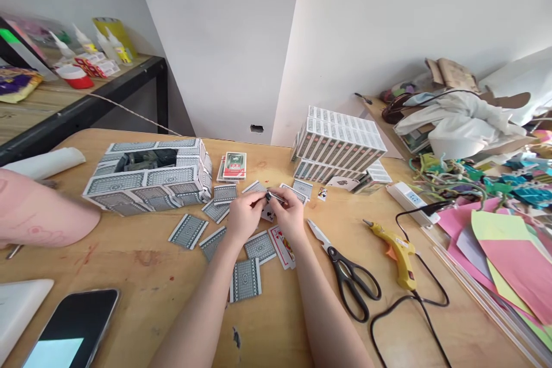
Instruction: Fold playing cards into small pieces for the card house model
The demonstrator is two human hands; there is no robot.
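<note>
My left hand [244,215] and my right hand [289,213] meet over the middle of the table, fingertips pinched together on a playing card [267,214]. Part of its black-suited face shows between them, while the fingers cover the rest. Around my hands lie several grey patterned cards, such as one card [245,280] with folded edges nearest me. Face-up red cards [281,246] lie beneath my right wrist. To the left stands a box-shaped construction [150,181] covered in the same cards, with an opening on top. Scissors [345,273] rest right of my right forearm.
A yellow glue gun [399,256] and its black cord lie at the right, near a power strip [411,202] and coloured paper [513,253]. Stacked card boxes [340,144] stand behind. At the left are a phone [71,330] and a pink cylindrical object [45,207].
</note>
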